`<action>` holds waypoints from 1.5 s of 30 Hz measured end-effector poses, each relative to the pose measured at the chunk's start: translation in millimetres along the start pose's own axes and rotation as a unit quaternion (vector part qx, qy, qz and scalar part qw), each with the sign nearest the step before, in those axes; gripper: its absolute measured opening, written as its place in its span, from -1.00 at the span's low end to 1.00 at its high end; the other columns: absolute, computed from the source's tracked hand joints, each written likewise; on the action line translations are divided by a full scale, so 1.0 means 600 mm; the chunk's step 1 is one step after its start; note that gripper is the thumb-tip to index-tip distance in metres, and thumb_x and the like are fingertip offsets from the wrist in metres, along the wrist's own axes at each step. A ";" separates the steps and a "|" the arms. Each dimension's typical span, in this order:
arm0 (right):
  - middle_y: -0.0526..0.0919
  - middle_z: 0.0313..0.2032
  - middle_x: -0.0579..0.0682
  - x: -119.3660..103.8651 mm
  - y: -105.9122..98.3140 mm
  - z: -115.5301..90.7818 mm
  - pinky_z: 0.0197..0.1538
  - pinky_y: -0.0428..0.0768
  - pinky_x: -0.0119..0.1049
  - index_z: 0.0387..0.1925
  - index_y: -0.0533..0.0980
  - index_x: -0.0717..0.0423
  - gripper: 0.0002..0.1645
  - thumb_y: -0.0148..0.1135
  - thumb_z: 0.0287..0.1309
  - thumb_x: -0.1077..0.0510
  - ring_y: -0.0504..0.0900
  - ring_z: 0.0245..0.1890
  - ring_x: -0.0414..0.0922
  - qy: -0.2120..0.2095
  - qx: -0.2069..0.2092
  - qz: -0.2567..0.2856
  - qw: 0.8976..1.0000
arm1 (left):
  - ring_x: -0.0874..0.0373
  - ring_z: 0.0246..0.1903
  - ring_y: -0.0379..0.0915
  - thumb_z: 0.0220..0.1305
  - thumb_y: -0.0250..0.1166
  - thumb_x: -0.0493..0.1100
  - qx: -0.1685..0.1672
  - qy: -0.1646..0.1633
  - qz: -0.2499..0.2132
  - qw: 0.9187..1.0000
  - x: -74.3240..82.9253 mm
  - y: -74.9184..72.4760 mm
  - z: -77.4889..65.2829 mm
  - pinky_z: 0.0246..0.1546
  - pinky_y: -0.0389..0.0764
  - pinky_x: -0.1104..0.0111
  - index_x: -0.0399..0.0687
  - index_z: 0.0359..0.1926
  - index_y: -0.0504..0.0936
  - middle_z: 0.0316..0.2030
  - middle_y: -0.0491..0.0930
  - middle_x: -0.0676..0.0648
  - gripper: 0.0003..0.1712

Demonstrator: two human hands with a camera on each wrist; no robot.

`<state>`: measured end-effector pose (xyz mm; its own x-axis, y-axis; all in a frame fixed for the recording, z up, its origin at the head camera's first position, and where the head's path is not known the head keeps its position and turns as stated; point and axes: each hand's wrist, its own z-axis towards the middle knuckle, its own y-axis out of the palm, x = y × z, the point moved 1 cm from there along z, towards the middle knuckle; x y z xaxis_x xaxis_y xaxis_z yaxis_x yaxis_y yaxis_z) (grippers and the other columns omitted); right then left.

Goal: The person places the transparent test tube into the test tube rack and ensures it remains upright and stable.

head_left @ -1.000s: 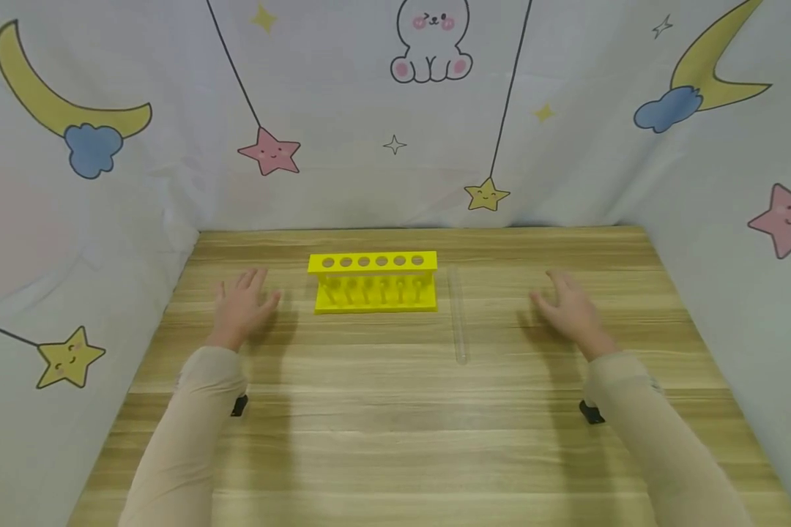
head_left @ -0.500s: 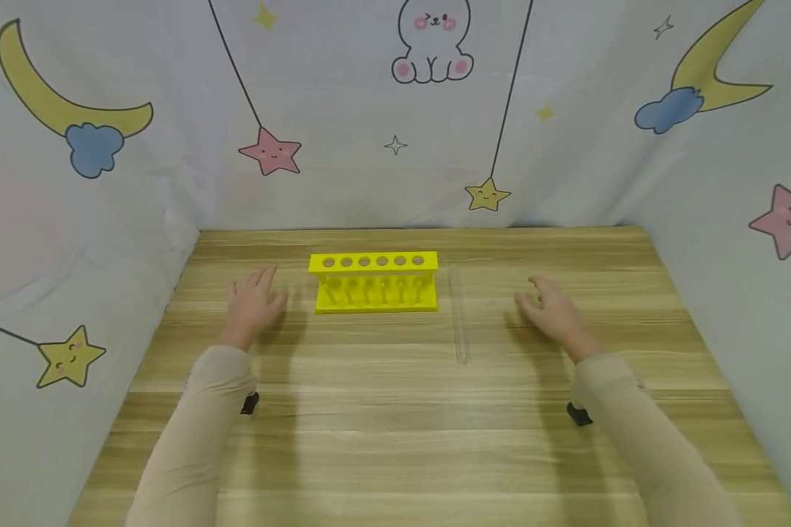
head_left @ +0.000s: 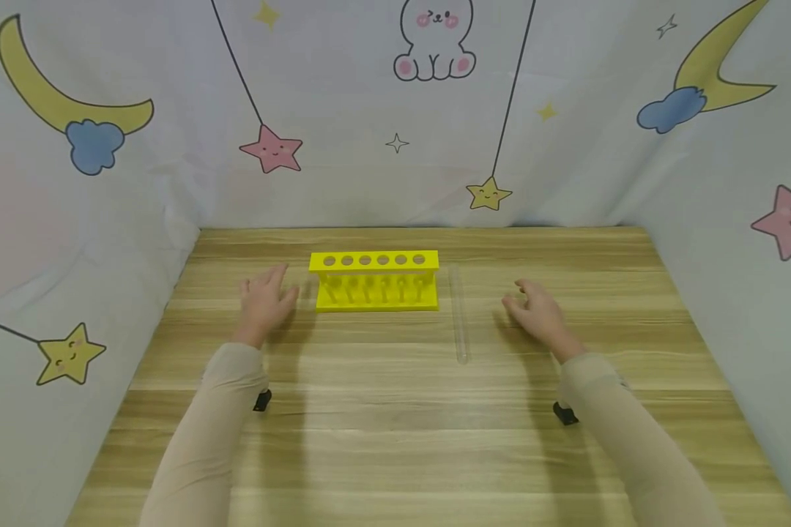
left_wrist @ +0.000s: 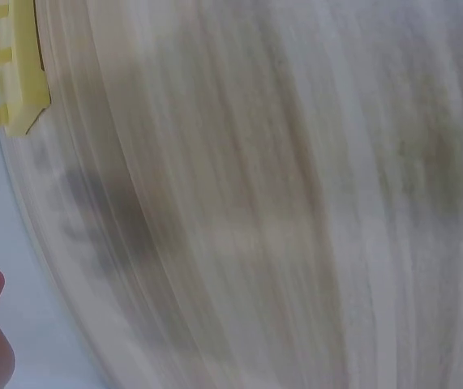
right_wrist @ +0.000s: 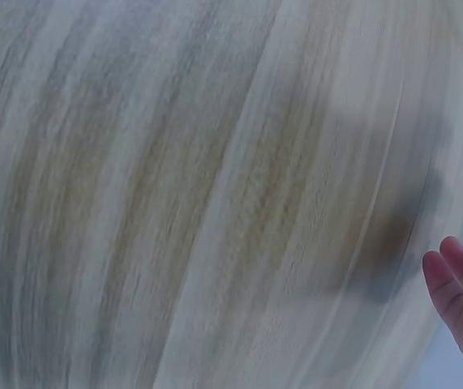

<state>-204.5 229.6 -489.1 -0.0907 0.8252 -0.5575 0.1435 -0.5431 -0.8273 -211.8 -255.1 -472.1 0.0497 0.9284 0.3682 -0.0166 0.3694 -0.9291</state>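
Observation:
A yellow test tube rack [head_left: 377, 304] with a row of several round holes stands toward the back of the table. Just right of it lies a clear glass test tube [head_left: 460, 322], its rounded end toward me. My left hand [head_left: 264, 301] hovers left of the rack, fingers spread and holding nothing. On the other side, my right hand [head_left: 537, 315] is over the table to the right of the tube, apart from it, with relaxed fingers and nothing in them. In the left wrist view, the end of the rack [left_wrist: 27, 73] shows at the upper left.
The wood-grain table [head_left: 395, 439] meets a white curtain [head_left: 343, 190] printed with stars, moons and a bear at its back and sides. A small black device [head_left: 262, 400] sits under the left sleeve, and another black device [head_left: 565, 413] under the right.
Both hands have moved inward: the left hand rightward toward the rack, the right hand leftward toward the test tube. The rack and tube lie where they were.

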 end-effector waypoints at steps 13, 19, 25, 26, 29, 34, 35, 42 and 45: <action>0.36 0.05 0.30 -0.016 0.020 0.008 -0.12 0.45 -0.01 0.17 0.18 0.27 -0.29 -0.05 0.18 -0.17 0.51 -0.20 0.09 0.000 -0.009 0.009 1.000 | -0.20 0.21 0.05 0.29 -0.10 0.07 0.012 -0.015 -0.048 0.999 0.013 0.012 0.008 0.20 -0.19 -0.13 -0.13 0.27 0.13 0.23 0.18 -0.27 -0.39; 0.38 0.02 0.29 -0.028 0.024 0.009 -0.12 0.47 -0.01 0.16 0.20 0.27 -0.29 -0.05 0.18 -0.18 0.52 -0.17 0.12 0.001 -0.007 0.019 1.000 | -0.22 0.21 0.04 0.30 -0.12 0.07 0.022 -0.034 -0.079 0.996 0.022 0.012 0.010 0.18 -0.14 -0.14 -0.13 0.27 0.13 0.24 0.18 -0.26 -0.39; 0.38 0.01 0.29 -0.034 0.032 0.012 -0.08 0.46 0.01 0.16 0.20 0.27 -0.27 -0.07 0.17 -0.20 0.51 -0.12 0.15 0.004 -0.008 0.031 0.999 | -0.20 0.19 0.10 0.31 -0.15 0.08 0.039 -0.040 -0.115 0.992 0.035 0.012 0.015 0.18 -0.07 -0.10 -0.16 0.26 0.14 0.19 0.26 -0.25 -0.39; 0.39 0.01 0.29 -0.034 0.034 0.012 -0.08 0.46 0.01 0.16 0.21 0.27 -0.28 -0.07 0.18 -0.20 0.52 -0.12 0.15 0.004 -0.007 0.032 0.999 | -0.19 0.18 0.12 0.31 -0.16 0.08 0.041 -0.040 -0.121 0.991 0.037 0.012 0.016 0.18 -0.06 -0.09 -0.15 0.26 0.15 0.18 0.29 -0.25 -0.39; 0.41 -0.01 0.29 -0.036 0.038 0.014 -0.09 0.46 0.01 0.14 0.22 0.27 -0.30 -0.06 0.18 -0.17 0.53 -0.13 0.14 0.001 0.000 0.033 0.999 | -0.18 0.13 0.19 0.31 -0.18 0.09 0.041 -0.039 -0.134 0.989 0.043 0.012 0.019 0.16 0.00 -0.09 -0.16 0.26 0.16 0.12 0.35 -0.26 -0.39; 0.44 -0.05 0.27 -0.040 0.044 0.016 -0.10 0.47 -0.02 0.12 0.25 0.27 -0.32 -0.04 0.17 -0.17 0.54 -0.16 0.12 0.000 0.008 0.037 0.999 | -0.15 0.06 0.25 0.30 -0.16 0.10 0.041 -0.052 -0.162 0.985 0.050 0.014 0.024 0.10 0.18 0.00 -0.17 0.24 0.17 0.05 0.39 -0.26 -0.39; 0.45 -0.06 0.26 -0.041 0.044 0.016 -0.11 0.47 -0.02 0.11 0.26 0.27 -0.33 -0.04 0.17 -0.17 0.54 -0.16 0.12 -0.001 0.010 0.039 0.999 | -0.14 0.06 0.25 0.30 -0.17 0.11 0.040 -0.056 -0.167 0.984 0.051 0.015 0.025 0.09 0.21 0.01 -0.17 0.24 0.17 0.05 0.39 -0.26 -0.38; 0.48 -0.10 0.27 -0.054 0.047 0.018 -0.09 0.45 0.00 0.09 0.29 0.29 -0.36 -0.02 0.18 -0.12 0.51 -0.14 0.13 -0.003 0.014 0.032 0.999 | -0.11 0.09 0.24 0.31 -0.18 0.16 0.040 -0.079 -0.212 0.973 0.059 0.023 0.031 0.10 0.27 0.06 -0.17 0.25 0.16 0.08 0.36 -0.26 -0.35; 0.48 -0.09 0.26 -0.058 0.050 0.019 -0.07 0.43 0.01 0.09 0.29 0.28 -0.36 -0.02 0.17 -0.14 0.48 -0.10 0.14 -0.003 0.013 0.029 1.000 | -0.10 0.08 0.24 0.31 -0.16 0.14 0.044 -0.086 -0.232 0.968 0.064 0.024 0.034 0.11 0.27 0.09 -0.18 0.23 0.18 0.07 0.36 -0.26 -0.37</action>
<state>-208.4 182.8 -495.2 -0.0887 0.7918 -0.6043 0.1235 -0.5933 -0.7954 -230.5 -213.0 -470.9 -0.0947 0.6518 0.7525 -0.1179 0.7432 -0.6586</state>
